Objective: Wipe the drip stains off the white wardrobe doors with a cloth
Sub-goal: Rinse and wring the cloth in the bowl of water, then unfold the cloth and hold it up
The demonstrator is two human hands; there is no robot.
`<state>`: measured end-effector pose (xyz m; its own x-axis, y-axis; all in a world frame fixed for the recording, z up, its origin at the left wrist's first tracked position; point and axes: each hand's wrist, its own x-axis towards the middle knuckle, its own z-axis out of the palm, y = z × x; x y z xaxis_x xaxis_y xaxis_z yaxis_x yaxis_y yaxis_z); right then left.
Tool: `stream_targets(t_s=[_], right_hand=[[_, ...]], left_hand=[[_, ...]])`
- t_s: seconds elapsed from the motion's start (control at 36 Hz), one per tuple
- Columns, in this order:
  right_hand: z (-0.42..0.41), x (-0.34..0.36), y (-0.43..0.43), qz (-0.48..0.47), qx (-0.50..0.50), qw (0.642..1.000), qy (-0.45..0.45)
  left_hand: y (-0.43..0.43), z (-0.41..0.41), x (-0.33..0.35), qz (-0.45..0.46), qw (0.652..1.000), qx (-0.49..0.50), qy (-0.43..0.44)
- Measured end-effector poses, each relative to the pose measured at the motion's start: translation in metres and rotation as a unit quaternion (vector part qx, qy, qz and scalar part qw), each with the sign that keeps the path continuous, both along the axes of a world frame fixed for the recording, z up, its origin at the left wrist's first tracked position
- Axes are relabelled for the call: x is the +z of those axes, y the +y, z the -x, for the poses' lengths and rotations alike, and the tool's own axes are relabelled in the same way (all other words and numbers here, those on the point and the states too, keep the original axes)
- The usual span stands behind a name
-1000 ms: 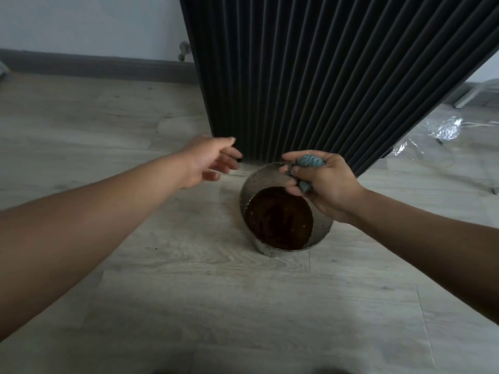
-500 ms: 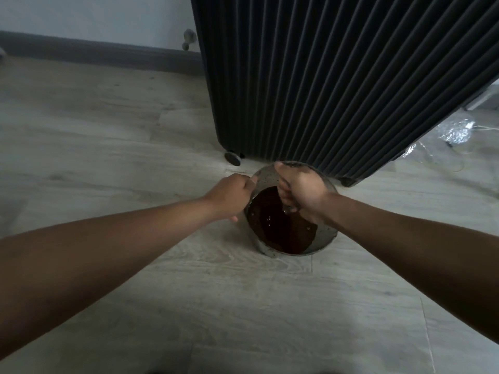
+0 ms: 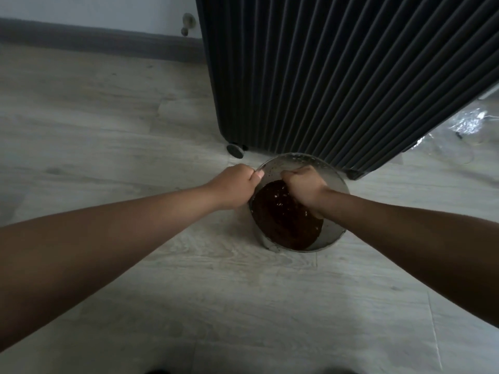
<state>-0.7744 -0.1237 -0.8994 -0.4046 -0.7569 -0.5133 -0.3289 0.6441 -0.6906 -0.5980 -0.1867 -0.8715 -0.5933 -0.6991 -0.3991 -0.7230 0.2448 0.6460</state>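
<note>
A round metal bucket (image 3: pixel 334 231) stands on the pale wood floor and holds dark brown water (image 3: pixel 280 225). My right hand (image 3: pixel 302 184) is curled into a fist inside the bucket, down at the water's surface. The blue cloth it holds is hidden in the fist and the water. My left hand (image 3: pixel 237 186) grips the bucket's left rim with its thumb over the edge. No white wardrobe doors are in view.
A tall, dark ribbed suitcase (image 3: pixel 337 76) on wheels (image 3: pixel 235 150) stands right behind the bucket. Crumpled clear plastic (image 3: pixel 469 122) lies on the floor at the right. A grey skirting board (image 3: pixel 94 39) runs along the far wall.
My right hand has gone down from above the bucket into the water with the blue cloth. My left hand has moved right and taken hold of the rim.
</note>
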Motion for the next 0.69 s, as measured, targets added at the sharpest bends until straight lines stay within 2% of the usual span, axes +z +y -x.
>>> stream_targets(t_s=[0.08,0.14,0.17,0.22,0.28,0.33,0.36,0.39,0.47,0.53,0.58,0.69], right_hand=[[0.009,0.02,0.002,-0.004,-0.034,0.989,-0.144],[0.017,0.04,0.002,-0.023,-0.04,0.948,-0.316],[0.023,0.051,0.005,-0.036,-0.044,0.922,-0.383],[0.027,0.08,0.012,-0.054,-0.057,0.888,-0.454],[0.023,0.109,0.022,-0.051,-0.072,0.872,-0.481],[0.014,0.147,0.035,-0.046,-0.092,0.864,-0.492],[0.01,0.172,0.042,-0.048,-0.094,0.863,-0.495],[0.006,0.203,0.047,-0.049,-0.093,0.867,-0.487],[-0.005,0.293,0.061,-0.045,-0.061,0.908,-0.412],[-0.01,0.378,0.063,-0.057,-0.05,0.926,-0.37],[-0.018,0.455,0.067,-0.059,-0.02,0.94,-0.336],[-0.036,0.608,0.068,-0.066,0.098,0.957,-0.267]], left_hand=[[0.001,-0.001,0.001,0.135,0.99,-0.029,0.011],[0.005,-0.003,0.012,0.184,0.982,-0.018,0.048],[0.009,-0.002,0.021,0.177,0.982,-0.015,0.069],[0.019,0.001,0.043,0.088,0.992,-0.006,0.095],[0.033,0.006,0.067,-0.088,0.986,0.052,0.133],[0.047,0.011,0.105,-0.235,0.944,0.149,0.179],[0.054,0.01,0.13,-0.27,0.925,0.187,0.19],[0.059,0.007,0.158,-0.273,0.917,0.205,0.206],[0.072,-0.001,0.247,-0.225,0.933,0.206,0.19],[0.072,-0.014,0.326,-0.2,0.935,0.228,0.184],[0.077,-0.026,0.399,-0.193,0.923,0.267,0.201],[0.091,-0.059,0.549,-0.249,0.87,0.349,0.243]])
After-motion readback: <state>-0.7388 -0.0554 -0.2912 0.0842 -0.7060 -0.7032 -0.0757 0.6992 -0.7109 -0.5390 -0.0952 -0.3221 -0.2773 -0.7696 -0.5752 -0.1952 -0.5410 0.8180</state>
